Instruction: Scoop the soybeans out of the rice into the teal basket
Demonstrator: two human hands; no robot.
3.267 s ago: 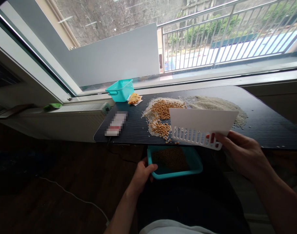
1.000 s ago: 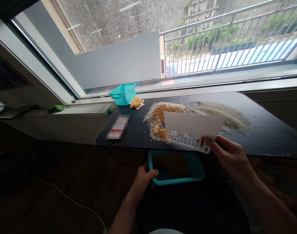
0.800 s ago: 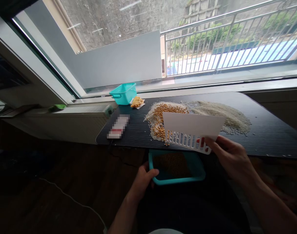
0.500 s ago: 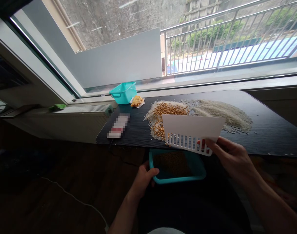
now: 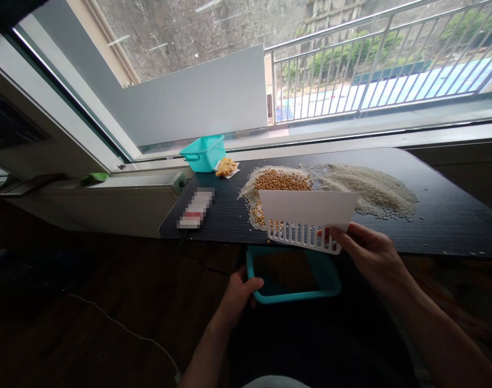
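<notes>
My left hand [image 5: 237, 295] grips the left rim of a teal tray [image 5: 331, 285] held just below the front edge of the black table [image 5: 443, 215]. The tray holds soybeans. My right hand [image 5: 371, 257] pinches the right end of a white slotted plastic scraper [image 5: 306, 215], which stands on its slotted edge near the table's front. Behind the scraper lies a pile of soybeans [image 5: 280, 181] mixed with rice. A wider spread of white rice [image 5: 371, 188] lies to the right of it.
A second teal tray [image 5: 204, 152] and a yellow wrapper [image 5: 225, 166] sit at the table's back left. A small red-and-white box [image 5: 195, 208] lies left of the beans. A radiator [image 5: 120, 183] runs along the window. A white cable [image 5: 120, 326] trails on the dark floor.
The scraper has shifted left along the table's front edge with my right hand, now covering the near part of the bean pile. My left hand and tray stay put.
</notes>
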